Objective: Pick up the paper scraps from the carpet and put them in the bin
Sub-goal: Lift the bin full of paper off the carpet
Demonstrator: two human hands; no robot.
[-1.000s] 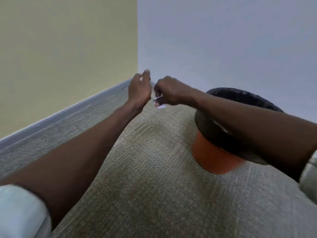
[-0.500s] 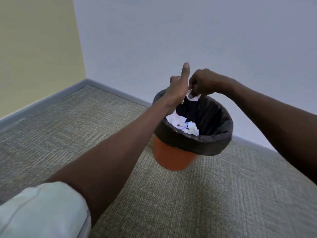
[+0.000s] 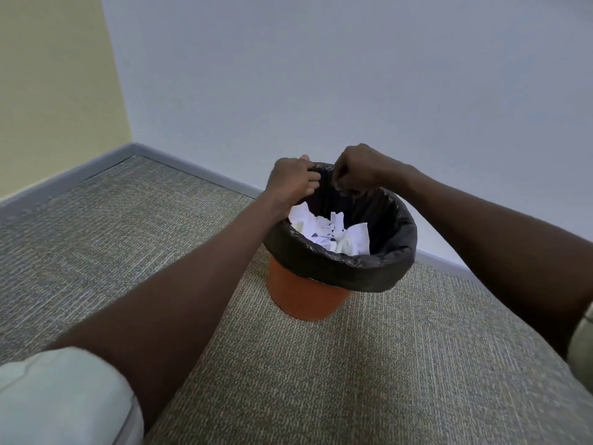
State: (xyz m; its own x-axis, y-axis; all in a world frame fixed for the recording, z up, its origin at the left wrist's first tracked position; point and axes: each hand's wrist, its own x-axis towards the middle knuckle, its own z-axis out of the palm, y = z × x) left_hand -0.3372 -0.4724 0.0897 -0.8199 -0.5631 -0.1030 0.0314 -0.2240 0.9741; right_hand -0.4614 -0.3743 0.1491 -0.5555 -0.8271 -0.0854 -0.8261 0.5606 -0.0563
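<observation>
Hands meet over the far rim of the bin (image 3: 306, 297), an orange bucket w/ a black liner (image 3: 340, 263) folded over its top. Left hand (image 3: 290, 181) sits at the back-left edge, fingers curled inward, thumb side toward the other hand; whether it grips the liner or just hovers against it can't be told. Right hand (image 3: 361, 170) is just beside it, nearly touching, knuckles up, fingertips bunched & pointing down into the opening. A pale speck shows under those fingertips, too small to say if it's a scrap pinched there.

Paper scraps (image 3: 330, 232) lie piled inside the bin: white torn bits, some larger crumpled pieces toward the left & right of the heap, filling the bottom of the liner.

Bin stands upright on grey-beige carpet (image 3: 128, 252), near the baseboard (image 3: 199, 170) of a pale blue-grey wall (image 3: 321, 75). A yellow wall (image 3: 57, 91) meets it at the corner, upper left. Both forearms are bare; light sleeve (image 3: 61, 399) at lower left, another sleeve edge at far right.
</observation>
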